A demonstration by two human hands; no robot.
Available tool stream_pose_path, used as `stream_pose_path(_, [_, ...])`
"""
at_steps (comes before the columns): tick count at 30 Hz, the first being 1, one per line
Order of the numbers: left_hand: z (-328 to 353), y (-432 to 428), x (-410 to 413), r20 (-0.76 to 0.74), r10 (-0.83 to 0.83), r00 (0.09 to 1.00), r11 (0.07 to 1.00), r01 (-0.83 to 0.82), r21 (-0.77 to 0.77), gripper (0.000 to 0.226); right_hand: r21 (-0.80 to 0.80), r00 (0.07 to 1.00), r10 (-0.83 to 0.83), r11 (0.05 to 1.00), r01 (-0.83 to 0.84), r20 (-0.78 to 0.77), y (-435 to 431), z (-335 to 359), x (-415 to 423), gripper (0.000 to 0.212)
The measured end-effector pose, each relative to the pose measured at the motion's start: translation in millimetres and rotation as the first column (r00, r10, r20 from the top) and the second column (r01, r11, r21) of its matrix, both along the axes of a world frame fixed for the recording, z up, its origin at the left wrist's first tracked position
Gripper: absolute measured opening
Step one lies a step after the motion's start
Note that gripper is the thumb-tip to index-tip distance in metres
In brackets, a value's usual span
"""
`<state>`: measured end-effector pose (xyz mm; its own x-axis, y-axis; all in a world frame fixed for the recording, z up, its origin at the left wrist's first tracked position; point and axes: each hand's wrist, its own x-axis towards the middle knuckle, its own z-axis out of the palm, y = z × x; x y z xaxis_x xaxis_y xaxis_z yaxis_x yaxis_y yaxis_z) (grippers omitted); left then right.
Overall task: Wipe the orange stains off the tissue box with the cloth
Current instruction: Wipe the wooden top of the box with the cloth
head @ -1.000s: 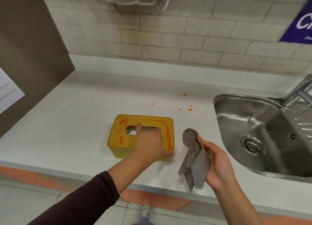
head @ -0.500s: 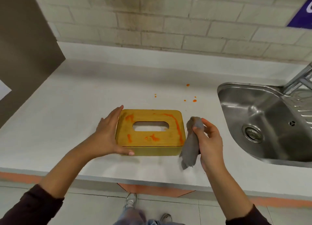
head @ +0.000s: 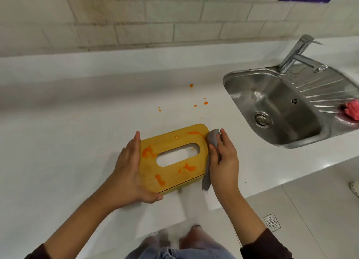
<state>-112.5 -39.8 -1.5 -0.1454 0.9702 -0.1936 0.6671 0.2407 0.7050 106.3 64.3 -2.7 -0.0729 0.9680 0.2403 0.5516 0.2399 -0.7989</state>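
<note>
A yellow tissue box with a wooden lid and an oval slot sits near the counter's front edge, turned at an angle. Orange stains mark the lid on its left, front and far right. My left hand grips the box's left side, thumb under the front corner. My right hand presses a grey cloth against the box's right end; the cloth's tail hangs down beside the box.
Orange drops dot the white counter behind the box. A steel sink with a tap lies to the right, with a pink sponge on its drainer. A brick wall backs the counter.
My left hand moved off the lid to grip the box's left side. The box turned at an angle. My right hand brought the cloth against the box's right end.
</note>
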Motion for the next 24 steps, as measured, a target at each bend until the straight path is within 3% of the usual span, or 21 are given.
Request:
stream_pose_path(3, [-1, 0, 0, 0.017, -0.038, 0.999, 0.999, 0.037, 0.032, 0.157, 0.176, 0.977, -0.081, 0.983, 0.046, 0.199, 0, 0, -5, 0.029])
stream_pose_path(6, [-4, 1, -2, 0.008, -0.045, 0.999, 0.998, 0.045, 0.045, 0.154, 0.208, 0.942, -0.162, 0.973, 0.103, 0.293, 2, 3, -9, 0.028])
stream_pose_path(9, [-6, 0, -3, 0.009, -0.053, 0.999, 0.997, 0.053, 0.059, 0.152, 0.203, 0.954, -0.091, 0.979, 0.032, 0.286, 10, 4, -11, 0.013])
stream_pose_path(16, [-9, -2, -4, 0.021, -0.039, 0.999, 0.998, 0.038, 0.052, 0.152, 0.204, 0.940, 0.044, 0.972, -0.119, 0.339, 37, 9, -28, 0.014])
stream_pose_path(22, [-9, -4, -3, 0.016, 0.002, 1.000, 0.999, -0.003, 0.048, 0.154, 0.136, 0.819, 0.332, 0.889, -0.438, 0.467, 48, 19, -26, 0.022])
stream_pose_path(24, [-10, -4, -2, 0.018, 0.012, 1.000, 0.999, -0.013, 0.043, 0.155, 0.129, 0.798, 0.360, 0.872, -0.472, 0.483, 44, 22, -15, 0.024])
